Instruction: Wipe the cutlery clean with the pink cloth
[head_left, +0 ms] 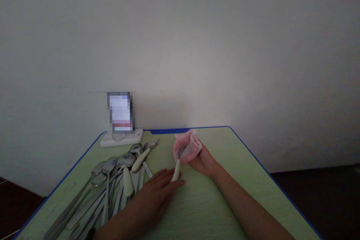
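Observation:
Held by its cream handle, a fork (176,170) is in my left hand (157,195), whose fingers are closed around the handle's lower end. The fork's metal head points away from me and lies against a pink and white cloth (187,154). My right hand (204,161) grips that cloth from the right, its fingers mostly hidden behind the folds. Left of my left hand spreads a pile of metal cutlery, with several spoons (109,165) and long handles. Another cream-handled fork (141,159) lies on top of the pile's far right side.
The green table (225,195) has a blue edge and stands against a pale wall (180,45). At its far left, a blurred-out phone (120,112) leans upright on a white base (122,138). Another cream handle (128,182) lies among the cutlery.

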Motion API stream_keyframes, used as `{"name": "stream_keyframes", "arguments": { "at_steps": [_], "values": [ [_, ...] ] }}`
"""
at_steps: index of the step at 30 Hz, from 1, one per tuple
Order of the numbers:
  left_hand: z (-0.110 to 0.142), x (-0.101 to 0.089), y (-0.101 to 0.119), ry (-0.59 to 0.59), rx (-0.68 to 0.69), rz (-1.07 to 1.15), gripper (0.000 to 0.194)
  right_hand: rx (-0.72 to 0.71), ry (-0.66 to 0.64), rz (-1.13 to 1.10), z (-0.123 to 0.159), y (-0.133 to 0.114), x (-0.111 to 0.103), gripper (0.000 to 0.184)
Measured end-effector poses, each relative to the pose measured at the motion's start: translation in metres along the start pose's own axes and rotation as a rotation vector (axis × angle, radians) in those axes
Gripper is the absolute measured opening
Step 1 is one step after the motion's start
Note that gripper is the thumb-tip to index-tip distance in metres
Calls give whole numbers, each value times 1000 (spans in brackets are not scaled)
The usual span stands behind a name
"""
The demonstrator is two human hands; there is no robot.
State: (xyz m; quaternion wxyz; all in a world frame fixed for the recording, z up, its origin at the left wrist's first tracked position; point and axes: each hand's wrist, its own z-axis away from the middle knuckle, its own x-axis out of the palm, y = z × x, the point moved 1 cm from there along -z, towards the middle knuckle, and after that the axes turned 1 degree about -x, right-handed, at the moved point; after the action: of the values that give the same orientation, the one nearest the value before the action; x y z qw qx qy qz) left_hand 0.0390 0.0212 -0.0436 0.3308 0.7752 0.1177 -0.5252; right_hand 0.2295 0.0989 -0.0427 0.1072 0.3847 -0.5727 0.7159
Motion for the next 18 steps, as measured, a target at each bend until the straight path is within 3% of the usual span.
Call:
{"name": "stream_keyframes", "arguments": {
  "at_steps": [4,9,18],
  "values": [
    [-1,-4,4,-47,-21,-4,38,22,-29,-2,0,0,2,47],
    [-4,-9,9,-38,-12,14,32,1,-4,76,3,7,-2,31],
    [-1,-7,9,-58,-49,8,43,-10,6,26,0,5,-2,34]
  ]
}}
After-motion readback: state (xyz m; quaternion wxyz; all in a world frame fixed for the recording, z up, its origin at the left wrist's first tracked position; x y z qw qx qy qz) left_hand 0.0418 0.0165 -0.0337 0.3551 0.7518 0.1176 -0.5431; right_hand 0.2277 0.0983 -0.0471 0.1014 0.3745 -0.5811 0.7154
